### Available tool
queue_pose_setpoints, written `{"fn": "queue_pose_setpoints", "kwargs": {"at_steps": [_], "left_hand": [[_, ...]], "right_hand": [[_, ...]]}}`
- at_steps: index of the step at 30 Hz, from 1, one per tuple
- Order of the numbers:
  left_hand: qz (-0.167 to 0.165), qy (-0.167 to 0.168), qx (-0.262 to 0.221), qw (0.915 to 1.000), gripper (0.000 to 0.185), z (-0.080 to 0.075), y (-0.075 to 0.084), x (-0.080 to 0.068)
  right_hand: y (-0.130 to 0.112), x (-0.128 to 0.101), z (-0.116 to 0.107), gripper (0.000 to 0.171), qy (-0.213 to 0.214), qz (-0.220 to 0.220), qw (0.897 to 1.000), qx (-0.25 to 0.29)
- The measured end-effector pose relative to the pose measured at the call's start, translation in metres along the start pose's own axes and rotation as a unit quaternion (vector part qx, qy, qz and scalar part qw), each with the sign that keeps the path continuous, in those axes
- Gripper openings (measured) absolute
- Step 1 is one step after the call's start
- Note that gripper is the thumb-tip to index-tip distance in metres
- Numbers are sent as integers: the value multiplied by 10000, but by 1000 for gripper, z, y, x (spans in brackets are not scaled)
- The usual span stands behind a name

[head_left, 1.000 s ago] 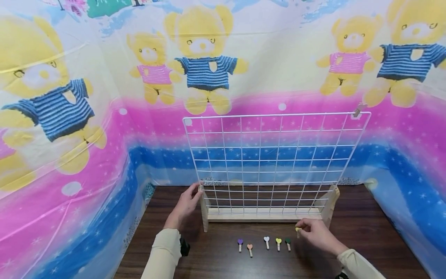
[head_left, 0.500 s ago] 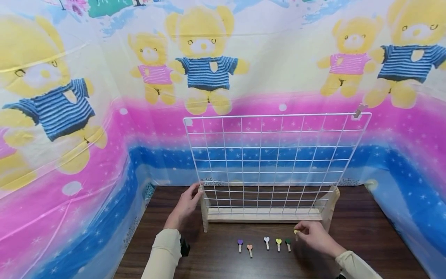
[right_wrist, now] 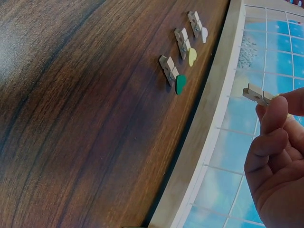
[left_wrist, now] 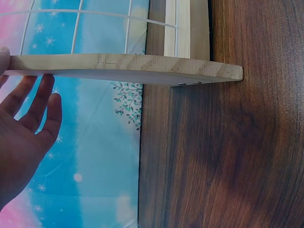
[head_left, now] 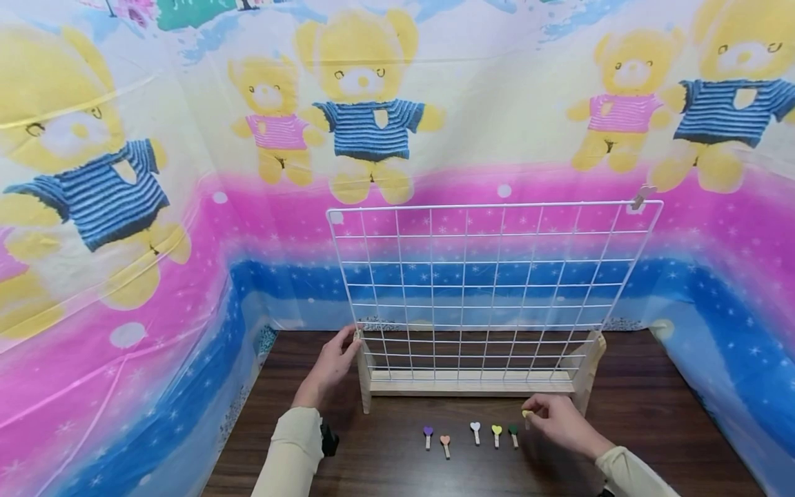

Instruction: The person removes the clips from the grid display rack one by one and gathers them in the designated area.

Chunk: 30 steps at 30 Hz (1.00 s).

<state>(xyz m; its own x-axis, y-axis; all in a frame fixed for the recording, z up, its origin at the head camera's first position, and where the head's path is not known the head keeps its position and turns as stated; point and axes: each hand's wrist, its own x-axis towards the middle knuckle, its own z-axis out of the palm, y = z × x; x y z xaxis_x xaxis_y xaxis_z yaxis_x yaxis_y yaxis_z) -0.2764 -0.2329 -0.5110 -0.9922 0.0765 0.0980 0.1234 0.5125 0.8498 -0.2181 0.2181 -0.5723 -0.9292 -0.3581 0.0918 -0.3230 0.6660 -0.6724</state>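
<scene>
A white wire grid (head_left: pixel 491 276) stands upright in a wooden base (head_left: pixel 472 384) on a dark wood table (head_left: pixel 652 428). My left hand (head_left: pixel 345 347) rests with straight fingers against the base's left post (head_left: pixel 363 376); in the left wrist view the left hand (left_wrist: pixel 33 109) lies beside the wooden foot (left_wrist: pixel 123 69). My right hand (head_left: pixel 534 413) pinches a small yellow heart clip (head_left: pixel 526 414) just in front of the base's right end. In the right wrist view the right hand (right_wrist: pixel 276 108) holds that wooden clip (right_wrist: pixel 257 94) in front of the grid.
Several heart clips lie in a row before the base: purple (head_left: pixel 428 433), orange (head_left: pixel 445 442), white (head_left: pixel 475 429), yellow (head_left: pixel 496 432), green (head_left: pixel 513 431). One more clip (head_left: pixel 638 195) sits on the grid's top right corner. A teddy-bear patterned sheet (head_left: pixel 155 207) walls the table on three sides.
My right hand has drifted slightly left and down with the yellow clip, closer to the green clip. The left hand has stayed on the post.
</scene>
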Motion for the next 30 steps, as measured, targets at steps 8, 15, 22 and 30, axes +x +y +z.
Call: {"fn": "queue_pose_setpoints", "kwargs": {"at_steps": [8,15,22,30], "left_hand": [[-47,-13,22,10000,35,0,0,1],[-93,-6,33,10000,36,0,0,1],[-115,-12,33,9999,36,0,0,1],[-69,-43,62,9999,38,1,0,1]], "right_hand": [[2,1,1,5,59,-34,9999,-124],[10,4,3,12,-109,188,9996,165],[19,3,6,11,-220,476,9982,289],[32,1,12,8,-398,779,9960,183]]}}
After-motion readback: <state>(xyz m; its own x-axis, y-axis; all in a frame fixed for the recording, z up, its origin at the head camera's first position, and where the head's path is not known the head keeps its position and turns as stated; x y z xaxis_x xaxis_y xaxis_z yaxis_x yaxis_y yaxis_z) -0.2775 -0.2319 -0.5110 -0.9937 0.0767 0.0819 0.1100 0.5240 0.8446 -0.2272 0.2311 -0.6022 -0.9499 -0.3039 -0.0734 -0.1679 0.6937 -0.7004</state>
